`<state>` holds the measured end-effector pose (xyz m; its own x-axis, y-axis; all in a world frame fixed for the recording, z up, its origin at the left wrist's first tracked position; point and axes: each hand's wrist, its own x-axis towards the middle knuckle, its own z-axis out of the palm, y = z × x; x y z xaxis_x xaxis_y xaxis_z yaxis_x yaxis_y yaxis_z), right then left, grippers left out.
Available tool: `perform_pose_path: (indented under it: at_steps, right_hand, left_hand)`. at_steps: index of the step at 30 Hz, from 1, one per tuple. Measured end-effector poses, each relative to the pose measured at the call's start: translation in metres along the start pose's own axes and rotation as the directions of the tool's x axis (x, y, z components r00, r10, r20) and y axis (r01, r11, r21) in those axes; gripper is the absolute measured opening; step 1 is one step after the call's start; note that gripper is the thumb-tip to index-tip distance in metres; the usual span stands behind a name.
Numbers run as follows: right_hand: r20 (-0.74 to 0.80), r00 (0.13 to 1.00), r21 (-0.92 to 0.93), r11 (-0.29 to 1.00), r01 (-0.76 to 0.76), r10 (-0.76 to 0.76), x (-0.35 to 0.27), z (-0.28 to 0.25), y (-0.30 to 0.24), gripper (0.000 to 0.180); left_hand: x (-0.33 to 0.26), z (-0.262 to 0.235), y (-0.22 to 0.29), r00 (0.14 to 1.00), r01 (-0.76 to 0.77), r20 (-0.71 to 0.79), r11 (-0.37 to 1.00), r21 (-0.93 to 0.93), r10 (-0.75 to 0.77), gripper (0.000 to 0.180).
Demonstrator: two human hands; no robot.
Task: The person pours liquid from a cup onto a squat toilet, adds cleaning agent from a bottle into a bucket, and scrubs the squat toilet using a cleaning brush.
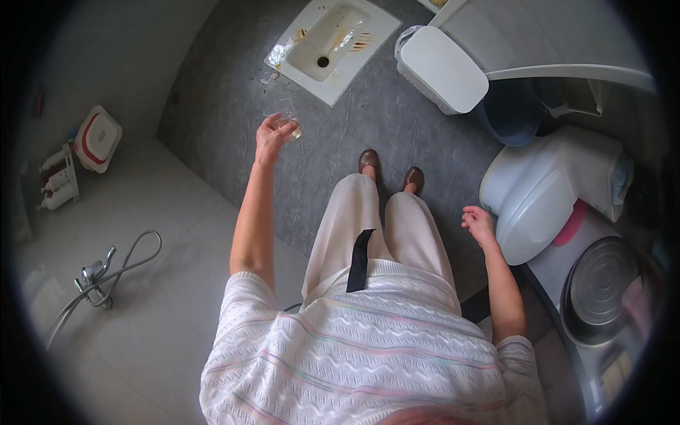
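My left hand (272, 136) reaches forward over the grey floor, its fingers closed round a small clear container (295, 132), perhaps a cup, with something pale yellow at its lower end. Ahead of it lies a white squat toilet (340, 83) with brown streaks and a dark drain hole. Wet, shiny patches show on its left corner and on the floor beside it. My right hand (479, 224) hangs at the right with loosely bent fingers and nothing in it. It is nearest to a white toilet with a rounded lid (536, 217), apparently not touching it.
A white lidded bin (444, 69) stands right of the squat toilet, beside a dark blue bucket (511, 113). Metal basins (604, 280) lie at the far right. Along the left wall are a shower tap with hose (95, 278), a bottle rack (59, 178) and a red-rimmed white basin (99, 139).
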<state>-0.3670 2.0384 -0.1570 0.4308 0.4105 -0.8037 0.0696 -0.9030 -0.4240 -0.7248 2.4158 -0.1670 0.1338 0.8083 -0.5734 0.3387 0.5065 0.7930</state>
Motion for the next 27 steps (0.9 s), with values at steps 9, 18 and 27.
perform_pose_path:
  at_steps: [9,18,27]
  right_hand:
    - [-0.007,1.000,0.003,1.000,-0.028,0.028,-0.003,0.004,0.001,0.022]
    - [-0.013,0.999,0.012,0.999,-0.030,0.030,-0.006,0.009,-0.002,0.022]
    - [-0.019,0.999,0.033,0.999,-0.035,0.036,-0.009,0.016,0.001,0.021]
  left_hand:
    - [0.013,-0.015,-0.005,0.989,0.140,0.038,0.990,-0.003,-0.140,0.075]
    - [0.026,-0.023,-0.003,0.998,0.065,0.017,0.991,0.114,-0.067,0.080]
    - [0.064,-0.046,0.044,0.991,-0.005,-0.105,0.805,0.594,0.084,0.076]
